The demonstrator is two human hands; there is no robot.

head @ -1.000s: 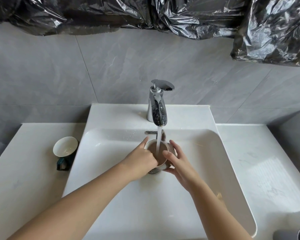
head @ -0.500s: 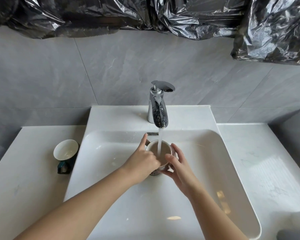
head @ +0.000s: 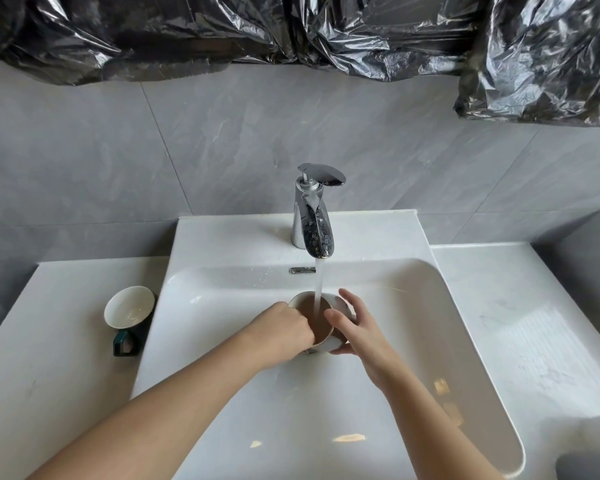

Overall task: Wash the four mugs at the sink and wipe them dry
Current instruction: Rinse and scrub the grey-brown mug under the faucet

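Left hand point(head: 280, 328) curls over the near rim of the mug point(head: 305, 314), fingers hooked inside; right hand point(head: 355, 329) wraps its outer wall. Mug upright in sink point(head: 291, 410), under running tap point(head: 313, 216), brown liquid inside. A second mug point(head: 129, 308) sits on counter point(head: 49, 358), left of sink.

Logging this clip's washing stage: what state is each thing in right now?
held mug, under the stream, brownish inside.
faucet, running, stream falling into the held mug.
green mug, on the counter, empty, untouched.
left hand, grips the held mug's rim.
right hand, holds the held mug's side.
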